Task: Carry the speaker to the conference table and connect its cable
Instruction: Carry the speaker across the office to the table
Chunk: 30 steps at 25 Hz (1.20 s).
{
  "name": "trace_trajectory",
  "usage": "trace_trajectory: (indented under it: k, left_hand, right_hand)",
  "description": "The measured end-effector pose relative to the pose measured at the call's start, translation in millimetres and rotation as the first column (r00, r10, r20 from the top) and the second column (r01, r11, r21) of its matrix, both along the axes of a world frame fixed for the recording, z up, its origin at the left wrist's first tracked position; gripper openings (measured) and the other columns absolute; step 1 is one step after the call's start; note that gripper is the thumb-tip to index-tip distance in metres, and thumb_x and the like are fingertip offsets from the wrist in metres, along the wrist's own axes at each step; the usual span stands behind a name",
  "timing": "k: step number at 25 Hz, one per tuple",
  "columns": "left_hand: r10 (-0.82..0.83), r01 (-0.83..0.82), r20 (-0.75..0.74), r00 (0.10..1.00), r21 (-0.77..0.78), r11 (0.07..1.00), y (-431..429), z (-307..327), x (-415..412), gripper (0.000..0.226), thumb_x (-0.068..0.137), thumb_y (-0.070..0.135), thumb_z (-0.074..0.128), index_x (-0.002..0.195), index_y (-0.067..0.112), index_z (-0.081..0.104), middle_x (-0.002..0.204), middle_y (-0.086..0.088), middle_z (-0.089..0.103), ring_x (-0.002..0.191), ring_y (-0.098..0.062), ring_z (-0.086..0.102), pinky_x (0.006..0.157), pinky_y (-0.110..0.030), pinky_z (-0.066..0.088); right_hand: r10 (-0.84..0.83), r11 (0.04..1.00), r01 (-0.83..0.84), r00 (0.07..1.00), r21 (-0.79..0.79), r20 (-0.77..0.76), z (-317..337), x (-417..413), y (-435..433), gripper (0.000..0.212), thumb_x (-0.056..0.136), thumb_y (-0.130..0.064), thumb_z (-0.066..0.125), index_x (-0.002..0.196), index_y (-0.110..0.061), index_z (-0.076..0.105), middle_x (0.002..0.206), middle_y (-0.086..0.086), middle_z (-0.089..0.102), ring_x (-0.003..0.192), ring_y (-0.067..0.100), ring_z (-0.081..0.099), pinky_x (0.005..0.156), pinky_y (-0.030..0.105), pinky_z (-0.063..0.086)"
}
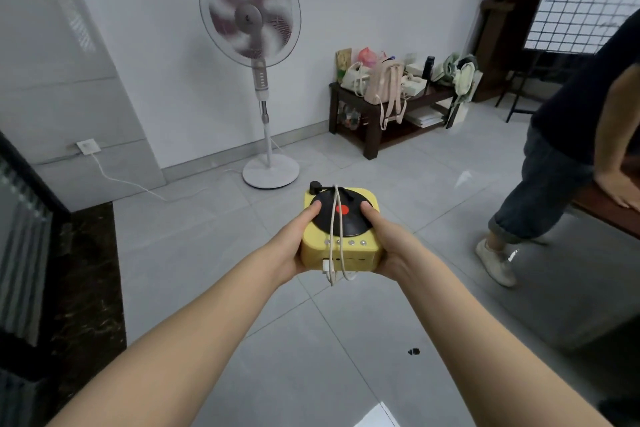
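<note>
The speaker is a small yellow box shaped like a record player, with a black disc and red centre on top. I hold it out in front of me above the grey tiled floor. My left hand grips its left side, thumb on the disc. My right hand grips the right side, thumb on top too. A white cable is draped over the top and hangs in a loop below the front, its plug at the front face.
A running pedestal fan stands ahead by the wall, its cord leading to a wall socket. A dark low bench with bags stands at the back right. Another person leans on a dark table at the right. A black cabinet is at the left.
</note>
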<state>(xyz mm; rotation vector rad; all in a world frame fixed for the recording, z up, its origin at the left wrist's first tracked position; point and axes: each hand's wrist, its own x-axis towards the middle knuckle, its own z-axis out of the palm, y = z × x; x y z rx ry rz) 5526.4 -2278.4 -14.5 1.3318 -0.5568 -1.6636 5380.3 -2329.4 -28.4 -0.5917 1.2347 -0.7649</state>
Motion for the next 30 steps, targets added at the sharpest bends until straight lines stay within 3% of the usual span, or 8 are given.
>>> trace_trajectory:
  k: [5,12,15,20,26,30]
  left_hand:
    - [-0.058,0.058,-0.027,0.998,0.003,0.998,-78,-6,13,0.039,0.09,0.05,0.05,0.11,0.019,0.063,0.106,-0.007,0.072,0.095,-0.024,0.068,0.081,-0.037,0.054]
    - [-0.182,0.182,-0.016,0.983,0.012,0.983,-225,-9,42,0.044,0.088,0.051,0.051,0.115,0.019,0.062,0.108,-0.006,0.072,0.097,-0.024,0.068,0.081,-0.038,0.055]
    - [-0.226,0.227,-0.027,0.974,0.007,0.974,-287,-9,55,0.047,0.088,0.052,0.051,0.119,0.019,0.061,0.11,-0.007,0.071,0.1,-0.025,0.067,0.082,-0.038,0.055]
    - [-0.288,0.288,-0.035,0.957,-0.001,0.958,-373,-4,67,0.048,0.088,0.051,0.051,0.122,0.018,0.058,0.111,-0.009,0.07,0.1,-0.026,0.067,0.081,-0.039,0.055]
    - [-0.324,0.324,-0.054,0.945,-0.006,0.946,-461,-4,61,0.043,0.09,0.05,0.049,0.117,0.018,0.059,0.105,-0.008,0.071,0.095,-0.025,0.068,0.076,-0.038,0.054]
    - [-0.336,0.336,-0.044,0.941,-0.014,0.942,-525,-7,50,0.041,0.091,0.049,0.048,0.115,0.018,0.059,0.102,-0.007,0.071,0.091,-0.024,0.068,0.074,-0.037,0.054]
  right_hand:
    - [-0.043,0.999,0.043,0.999,0.003,-0.016,-5,12,-71,0.065,0.073,-0.046,0.073,0.122,-0.006,0.056,0.111,0.016,0.07,0.094,0.035,0.07,0.077,0.049,0.058]
    - [-0.137,0.99,0.137,0.99,0.027,-0.013,0,35,-197,0.057,0.08,-0.044,0.068,0.12,-0.005,0.057,0.108,0.016,0.07,0.083,0.032,0.07,0.059,0.038,0.056]
    - [-0.154,0.988,0.153,0.988,0.027,0.012,6,46,-248,0.054,0.083,-0.043,0.065,0.12,-0.005,0.058,0.101,0.015,0.07,0.079,0.03,0.068,0.061,0.039,0.055]
    - [-0.238,0.971,0.238,0.971,0.019,-0.023,10,58,-325,0.062,0.079,-0.044,0.069,0.124,-0.004,0.053,0.111,0.017,0.07,0.087,0.033,0.07,0.062,0.041,0.057]
    - [-0.265,0.964,0.265,0.964,0.019,0.0,11,53,-406,0.041,0.084,-0.043,0.063,0.101,-0.006,0.059,0.09,0.013,0.069,0.077,0.028,0.066,0.071,0.042,0.055]
    - [-0.275,0.961,0.275,0.961,0.003,0.007,7,44,-468,0.039,0.084,-0.043,0.064,0.099,-0.007,0.061,0.093,0.013,0.07,0.079,0.029,0.067,0.074,0.044,0.055]
